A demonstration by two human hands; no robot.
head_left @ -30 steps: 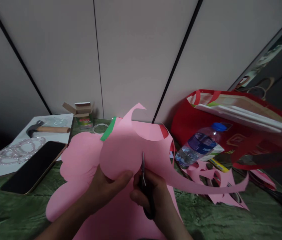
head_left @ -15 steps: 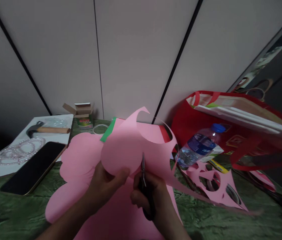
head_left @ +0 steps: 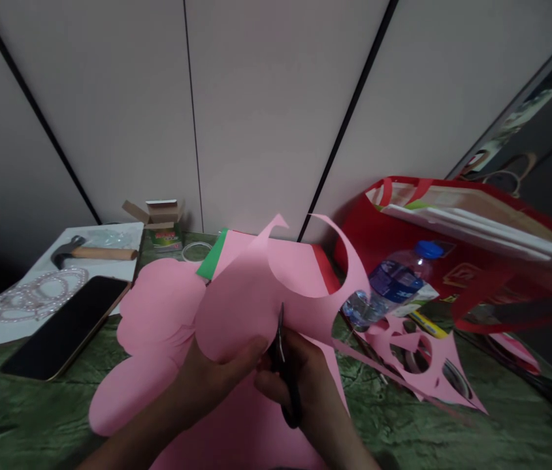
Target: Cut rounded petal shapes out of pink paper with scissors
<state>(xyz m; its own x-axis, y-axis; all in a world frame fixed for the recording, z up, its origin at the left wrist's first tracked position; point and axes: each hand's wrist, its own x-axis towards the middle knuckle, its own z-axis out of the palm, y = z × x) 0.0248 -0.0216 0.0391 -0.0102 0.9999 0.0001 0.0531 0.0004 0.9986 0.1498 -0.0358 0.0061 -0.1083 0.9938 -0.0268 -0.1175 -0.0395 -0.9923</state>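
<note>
Left hand (head_left: pixel 210 369) pinching near edge of thin pink paper sheet (head_left: pixel 256 294), thumb on top. Right hand (head_left: pixel 308 372) gripping black-handled metal scissors (head_left: pixel 286 375), blades at sheet beside rounded lobe. Sheet held up over more pink paper (head_left: pixel 158 307) on green marbled tabletop (head_left: pixel 25 418). Step, by look: curved cut, unfinished. Next snip likely calls for steady left pinch, sheet turned to suit blades.

Pink paper curl (head_left: pixel 355 273) risen across bottle (head_left: pixel 397 282), paper strip (head_left: pixel 376 365) lower
</note>
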